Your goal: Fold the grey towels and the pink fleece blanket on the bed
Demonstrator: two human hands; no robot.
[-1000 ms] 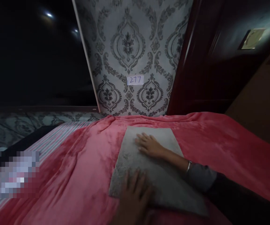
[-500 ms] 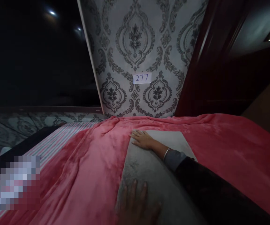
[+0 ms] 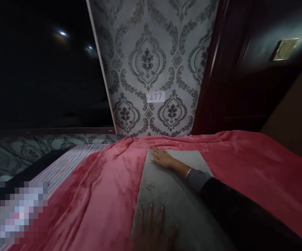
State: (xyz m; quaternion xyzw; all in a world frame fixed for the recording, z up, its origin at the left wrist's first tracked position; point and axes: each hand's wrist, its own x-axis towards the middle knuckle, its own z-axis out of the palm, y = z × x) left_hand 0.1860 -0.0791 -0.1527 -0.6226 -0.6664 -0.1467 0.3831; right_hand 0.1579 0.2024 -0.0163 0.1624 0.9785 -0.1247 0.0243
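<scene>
A grey, rectangular, matte cloth with a faintly mottled left side (image 3: 170, 195) is being laid under two bare hands on a pinkish-red plush blanket (image 3: 109, 188), below a grey damask-patterned wall (image 3: 147, 62) bearing a white paper slip marked 277 (image 3: 155, 97). The cloth's far left corner is being covered by the right hand (image 3: 163, 158), palm down, its fingers lying nearly together and pinching nothing visible. Over the near left part, the left hand (image 3: 156, 226) is being held with fingers spread; how firmly it is being pressed cannot be told in the dim light. Judging by its surface, a light, limp, unbreakable fabric with little slip is probably being handled, best being gripped by opposite corners, with wrinkles being smoothed by flat palms.
</scene>
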